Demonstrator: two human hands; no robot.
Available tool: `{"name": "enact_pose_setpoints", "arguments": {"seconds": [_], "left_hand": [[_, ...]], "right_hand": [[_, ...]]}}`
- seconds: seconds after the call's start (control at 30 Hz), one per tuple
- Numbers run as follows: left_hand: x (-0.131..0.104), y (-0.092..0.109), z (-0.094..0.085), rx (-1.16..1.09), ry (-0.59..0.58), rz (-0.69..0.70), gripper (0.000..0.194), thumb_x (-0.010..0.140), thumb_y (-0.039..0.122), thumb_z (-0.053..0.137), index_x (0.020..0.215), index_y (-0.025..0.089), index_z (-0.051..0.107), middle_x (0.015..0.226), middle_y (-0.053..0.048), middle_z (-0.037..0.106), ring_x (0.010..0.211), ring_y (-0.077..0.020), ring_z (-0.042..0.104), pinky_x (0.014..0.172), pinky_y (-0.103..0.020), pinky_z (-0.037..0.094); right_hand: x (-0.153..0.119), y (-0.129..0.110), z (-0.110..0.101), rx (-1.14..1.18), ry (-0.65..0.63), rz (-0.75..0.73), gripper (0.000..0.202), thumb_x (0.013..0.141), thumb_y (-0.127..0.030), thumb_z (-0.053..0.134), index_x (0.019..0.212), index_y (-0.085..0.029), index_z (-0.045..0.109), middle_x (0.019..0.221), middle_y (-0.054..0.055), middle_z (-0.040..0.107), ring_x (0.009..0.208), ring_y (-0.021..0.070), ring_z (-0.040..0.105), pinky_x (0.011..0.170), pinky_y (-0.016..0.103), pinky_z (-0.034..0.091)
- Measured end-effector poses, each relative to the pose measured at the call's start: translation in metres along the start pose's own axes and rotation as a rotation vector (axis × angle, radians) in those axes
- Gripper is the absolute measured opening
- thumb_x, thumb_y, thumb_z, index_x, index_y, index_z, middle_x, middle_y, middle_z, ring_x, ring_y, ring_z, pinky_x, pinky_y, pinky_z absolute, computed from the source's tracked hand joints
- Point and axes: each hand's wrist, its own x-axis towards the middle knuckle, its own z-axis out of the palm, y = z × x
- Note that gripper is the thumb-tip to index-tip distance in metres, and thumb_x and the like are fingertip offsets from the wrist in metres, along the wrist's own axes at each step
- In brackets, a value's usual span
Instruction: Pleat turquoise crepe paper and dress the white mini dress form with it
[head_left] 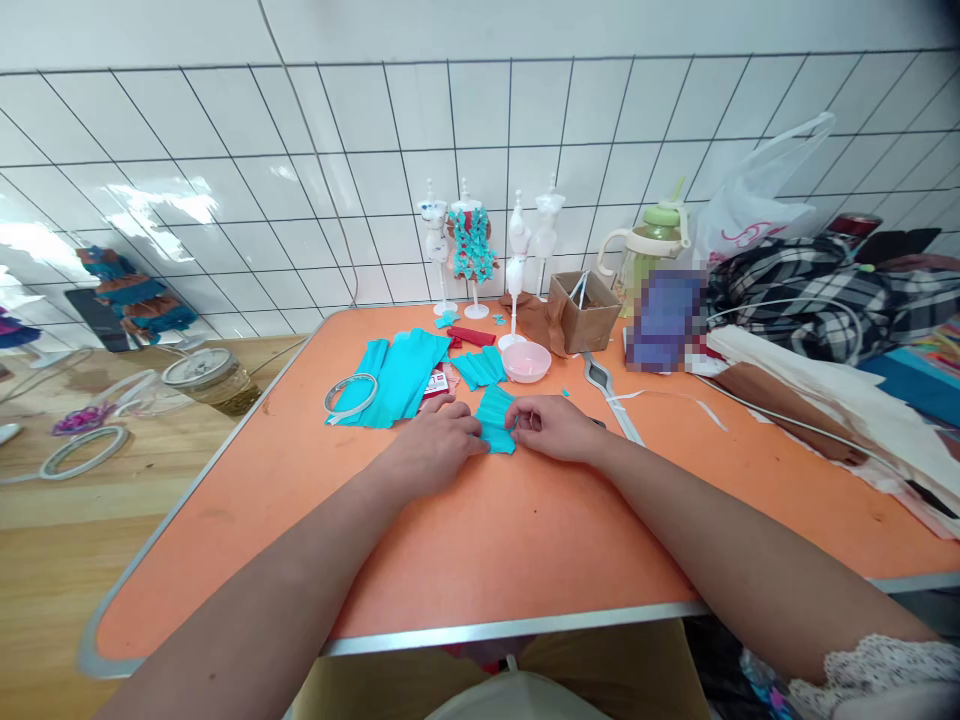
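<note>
A small turquoise crepe paper piece [495, 418] lies on the orange table in front of me, between my hands. My left hand [444, 440] has its fingers curled, the tips holding the paper's left edge against the tabletop. At the right edge, thumb and forefinger of my right hand [556, 426] pinch the same piece. Just beyond are a smaller turquoise scrap [481, 368] and a pink bowl [526, 362]. To the left, a roll of white tape [351, 397] rests on a large turquoise crepe paper sheet [409, 375].
Several white mini mannequins stand by the tiled wall, one in a turquoise ruffled dress [472, 245]. Right of them are a cardboard box [584, 312], grey scissors [598, 374], a jug [652, 245], a blurred phone [666, 320] and plaid cloth [802, 290]. A glass jar [206, 378] stands left.
</note>
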Motion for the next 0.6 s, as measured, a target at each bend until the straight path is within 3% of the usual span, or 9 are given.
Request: {"name": "enact_pose_setpoints", "arguments": {"seconds": [0.1, 0.17, 0.33, 0.43, 0.53, 0.6], "left_hand": [[0.001, -0.005, 0.003, -0.079, 0.038, -0.045, 0.026, 0.083, 0.016, 0.05, 0.095, 0.028, 0.069, 0.097, -0.002, 0.067, 0.097, -0.0212, 0.051, 0.093, -0.039, 0.032], [0.002, -0.008, 0.006, -0.135, 0.05, -0.083, 0.023, 0.084, 0.019, 0.049, 0.092, 0.026, 0.069, 0.094, -0.002, 0.068, 0.094, -0.0204, 0.053, 0.092, -0.038, 0.035], [0.001, -0.009, 0.007, -0.28, 0.147, -0.134, 0.023, 0.086, 0.025, 0.05, 0.101, 0.025, 0.067, 0.102, -0.003, 0.068, 0.1, -0.0202, 0.056, 0.096, -0.037, 0.037], [0.003, -0.004, 0.007, -0.374, 0.231, -0.167, 0.037, 0.08, 0.039, 0.061, 0.115, 0.026, 0.062, 0.113, -0.004, 0.065, 0.109, -0.0231, 0.054, 0.102, -0.04, 0.034], [0.007, 0.004, 0.01, -0.45, 0.316, -0.317, 0.048, 0.073, 0.045, 0.069, 0.117, 0.026, 0.062, 0.108, -0.005, 0.067, 0.106, -0.0252, 0.056, 0.103, -0.044, 0.033], [0.011, 0.009, 0.01, -0.599, 0.367, -0.467, 0.053, 0.071, 0.045, 0.071, 0.119, 0.025, 0.061, 0.108, -0.005, 0.068, 0.102, -0.0242, 0.059, 0.096, -0.04, 0.041]], "right_hand": [[-0.003, 0.001, -0.004, -0.165, 0.03, -0.209, 0.029, 0.076, -0.01, 0.054, 0.095, -0.025, 0.069, 0.098, 0.003, 0.061, 0.09, 0.0167, 0.056, 0.074, 0.027, 0.04], [-0.003, 0.002, -0.006, -0.228, 0.036, -0.258, 0.025, 0.077, -0.013, 0.058, 0.095, -0.026, 0.07, 0.104, 0.004, 0.06, 0.098, 0.0195, 0.054, 0.079, 0.03, 0.039], [0.001, 0.001, -0.003, -0.26, 0.096, -0.265, 0.012, 0.082, -0.02, 0.057, 0.081, -0.022, 0.069, 0.088, 0.003, 0.064, 0.089, 0.0179, 0.055, 0.072, 0.028, 0.039], [0.002, -0.002, -0.001, -0.164, 0.177, -0.233, 0.009, 0.08, -0.019, 0.058, 0.081, -0.021, 0.067, 0.083, 0.001, 0.064, 0.08, 0.0146, 0.055, 0.069, 0.026, 0.039], [0.0, -0.007, -0.001, -0.028, 0.215, -0.183, 0.007, 0.077, -0.018, 0.058, 0.078, -0.019, 0.065, 0.079, -0.001, 0.062, 0.068, 0.011, 0.052, 0.062, 0.023, 0.038], [-0.001, -0.012, -0.001, 0.048, 0.218, -0.165, 0.005, 0.076, -0.018, 0.058, 0.076, -0.019, 0.064, 0.075, -0.001, 0.06, 0.064, 0.01, 0.05, 0.058, 0.022, 0.036]]}}
